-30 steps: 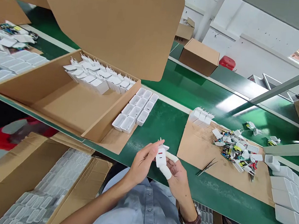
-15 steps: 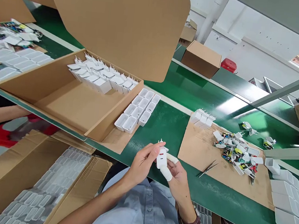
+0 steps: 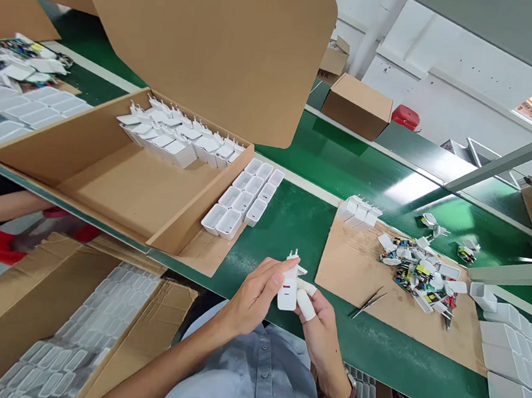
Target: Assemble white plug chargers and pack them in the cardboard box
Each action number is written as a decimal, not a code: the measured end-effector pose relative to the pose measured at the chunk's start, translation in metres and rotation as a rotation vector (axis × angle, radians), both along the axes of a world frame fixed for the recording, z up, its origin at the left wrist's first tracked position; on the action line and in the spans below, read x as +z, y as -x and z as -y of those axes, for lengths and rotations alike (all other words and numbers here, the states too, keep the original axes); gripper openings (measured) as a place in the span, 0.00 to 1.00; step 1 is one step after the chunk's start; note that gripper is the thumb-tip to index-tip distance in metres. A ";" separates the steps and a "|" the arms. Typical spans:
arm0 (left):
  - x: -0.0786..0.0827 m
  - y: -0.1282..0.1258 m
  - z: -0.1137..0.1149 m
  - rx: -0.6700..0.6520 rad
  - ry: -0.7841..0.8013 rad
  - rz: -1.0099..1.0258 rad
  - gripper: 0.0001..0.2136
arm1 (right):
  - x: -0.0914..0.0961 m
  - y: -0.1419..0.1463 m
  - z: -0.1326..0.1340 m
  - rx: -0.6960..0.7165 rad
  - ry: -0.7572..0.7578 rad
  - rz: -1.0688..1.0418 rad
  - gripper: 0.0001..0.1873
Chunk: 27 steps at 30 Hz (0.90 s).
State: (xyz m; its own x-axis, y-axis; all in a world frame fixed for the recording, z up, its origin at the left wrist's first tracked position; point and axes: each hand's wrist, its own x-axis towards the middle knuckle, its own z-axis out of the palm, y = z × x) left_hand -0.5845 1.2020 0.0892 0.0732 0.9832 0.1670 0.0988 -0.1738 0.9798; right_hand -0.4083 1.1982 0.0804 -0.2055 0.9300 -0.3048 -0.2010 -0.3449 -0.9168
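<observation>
A white plug-in charger (image 3: 288, 293) is held up in front of my shirt, its two pins at the top and two small ports facing me. My left hand (image 3: 258, 293) grips its left side, with a fingertip near the pins. White covers wrap the thumb and a finger of my right hand (image 3: 319, 325), which closes on the charger's right side, where a white flap-like part sticks out. Right of my hands, tweezers (image 3: 368, 302) lie at the cardboard sheet's edge (image 3: 343, 277). On that sheet is a pile of circuit boards with white plug tops (image 3: 423, 269).
An open carton (image 3: 119, 190) holds rows of white chargers (image 3: 178, 133). Open white cases (image 3: 240, 199) stand beside it. More chargers (image 3: 358, 212) and stacked white cases (image 3: 513, 351) are on the right. A cardboard box of cases (image 3: 54, 360) sits below left, near another person's arm (image 3: 13, 205).
The charger has turned more upright, showing its pins and ports more clearly. My right thumb and covered finger have shifted from beneath it to its right side.
</observation>
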 end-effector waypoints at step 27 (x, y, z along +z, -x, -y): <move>-0.025 0.020 -0.007 0.148 -0.129 -0.265 0.15 | -0.007 -0.012 -0.023 -0.116 -0.719 0.624 0.11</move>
State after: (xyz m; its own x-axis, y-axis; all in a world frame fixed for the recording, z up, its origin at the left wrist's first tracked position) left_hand -0.6045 1.2088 0.0645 -0.0110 0.9585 0.2847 0.3805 -0.2593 0.8877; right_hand -0.3959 1.2216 0.0731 -0.0946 0.9414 0.3236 0.3976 0.3338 -0.8547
